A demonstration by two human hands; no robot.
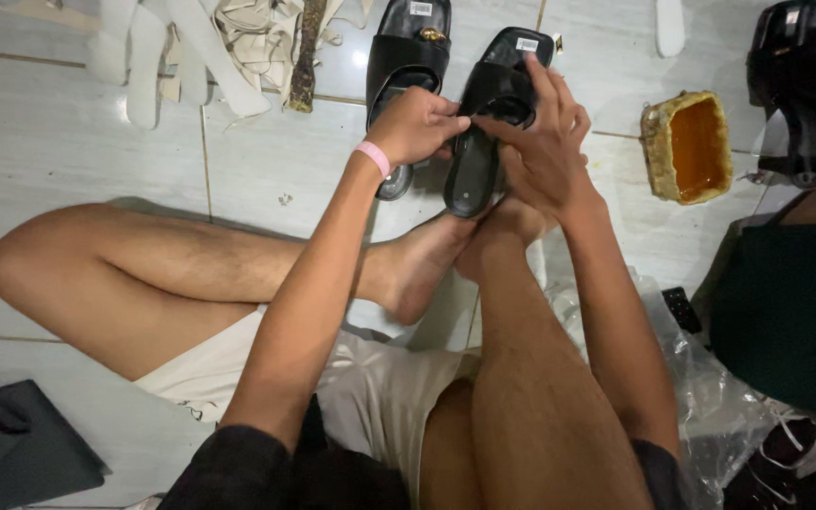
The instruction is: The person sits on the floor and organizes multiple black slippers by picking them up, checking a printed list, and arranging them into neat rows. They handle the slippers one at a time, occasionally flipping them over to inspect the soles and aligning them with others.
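Observation:
I sit on a tiled floor with my legs crossed. A black slip-on sandal point(480, 151) rests tilted on my feet, sole end toward me. My right hand point(542, 142) grips its strap from the right, fingers spread over the upper. My left hand point(417, 123), with a pink band at the wrist, pinches the strap's left edge. A second black sandal point(408, 57) with a gold buckle lies on the floor just behind my left hand.
A pile of white straps and soles point(191, 47) lies at the far left. A tin of amber glue point(691, 146) stands to the right. More black footwear point(805, 85) sits at the far right above a dark green cloth point(786, 312). Clear plastic point(701, 397) lies by my right knee.

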